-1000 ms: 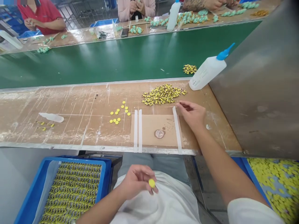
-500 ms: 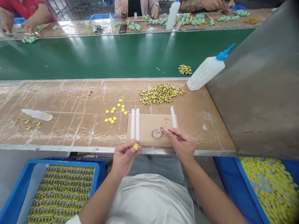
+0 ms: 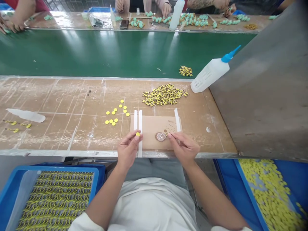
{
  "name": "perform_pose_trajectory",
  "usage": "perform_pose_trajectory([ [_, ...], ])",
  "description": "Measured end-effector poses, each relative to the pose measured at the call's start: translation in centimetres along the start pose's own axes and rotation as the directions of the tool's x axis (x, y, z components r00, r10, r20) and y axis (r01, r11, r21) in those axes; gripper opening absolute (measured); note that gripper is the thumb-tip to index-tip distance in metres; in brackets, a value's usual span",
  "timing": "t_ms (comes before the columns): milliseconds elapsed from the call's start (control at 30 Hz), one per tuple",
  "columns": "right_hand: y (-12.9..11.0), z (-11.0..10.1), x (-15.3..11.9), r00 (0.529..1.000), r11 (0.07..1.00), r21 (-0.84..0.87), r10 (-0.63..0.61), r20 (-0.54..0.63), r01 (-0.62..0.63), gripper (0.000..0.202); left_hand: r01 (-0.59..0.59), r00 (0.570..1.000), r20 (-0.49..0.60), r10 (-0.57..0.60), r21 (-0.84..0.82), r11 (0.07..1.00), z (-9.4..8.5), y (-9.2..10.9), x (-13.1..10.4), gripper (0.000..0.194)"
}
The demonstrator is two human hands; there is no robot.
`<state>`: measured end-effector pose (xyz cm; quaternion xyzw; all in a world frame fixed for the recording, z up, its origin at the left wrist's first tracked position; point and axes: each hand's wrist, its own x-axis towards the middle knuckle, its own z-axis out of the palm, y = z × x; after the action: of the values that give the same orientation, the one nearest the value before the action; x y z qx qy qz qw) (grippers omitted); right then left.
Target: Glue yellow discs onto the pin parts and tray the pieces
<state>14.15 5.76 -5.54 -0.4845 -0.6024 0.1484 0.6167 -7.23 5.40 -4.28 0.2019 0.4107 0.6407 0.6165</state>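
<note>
My left hand [image 3: 127,149] pinches a small yellow disc [image 3: 137,134] between thumb and fingertips, over the left strips of white tape [image 3: 140,128]. The fingers of my right hand [image 3: 184,146] are closed on a tiny yellowish piece [image 3: 167,134], too small to make out fully. It is at the right edge of a round, shiny clear puddle [image 3: 160,136] on the cardboard sheet [image 3: 149,128]. Several loose yellow discs [image 3: 113,123] lie to the left of the sheet. Behind it is a heap of small yellow-and-dark pieces [image 3: 165,95].
A white bottle with a blue nozzle [image 3: 210,75] leans by a metal panel [image 3: 264,89]. Blue trays [image 3: 96,175] of yellow pieces flank my lap. Beyond the green belt [image 3: 96,54], co-workers' hands [image 3: 166,9] are among mint-green pieces. A translucent strip [image 3: 26,115] lies far left.
My left hand has risen from the table's front edge to over the tape, with the yellow disc. My right hand stays by the puddle. The whole view has shifted slightly.
</note>
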Motion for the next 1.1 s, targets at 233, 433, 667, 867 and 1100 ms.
perform_pose_trajectory([
  [233, 0.1, 0.1, 0.0, 1.000, 1.000, -0.025, 0.010, 0.012, -0.010, 0.008, 0.014, 1.000, 0.021, -0.013, -0.034, 0.999, -0.1, 0.2, 0.2, 0.027],
  [433, 0.1, 0.1, 0.1, 1.000, 0.999, -0.036, 0.009, 0.010, -0.009, 0.010, 0.024, 1.000, 0.021, -0.024, -0.039, 0.999, -0.1, 0.4, 0.1, 0.029],
  [667, -0.2, 0.2, 0.2, 1.000, 0.999, -0.040, -0.017, 0.014, 0.018, 0.011, 0.022, 0.999, 0.034, -0.020, -0.046, 0.999, -0.1, 0.4, 0.1, 0.027],
  [867, -0.4, -0.7, 1.3, 0.995, 0.993, -0.074, -0.086, 0.042, 0.089, 0.018, 0.015, 0.998, 0.056, -0.013, -0.037, 0.999, -0.3, 0.4, 0.1, 0.025],
  [1100, -0.1, -0.9, 1.9, 0.965, 0.971, -0.070, -0.214, 0.152, 0.227, 0.031, 0.029, 0.997, 0.067, -0.026, -0.045, 0.999, -0.4, 0.4, 0.1, 0.024],
])
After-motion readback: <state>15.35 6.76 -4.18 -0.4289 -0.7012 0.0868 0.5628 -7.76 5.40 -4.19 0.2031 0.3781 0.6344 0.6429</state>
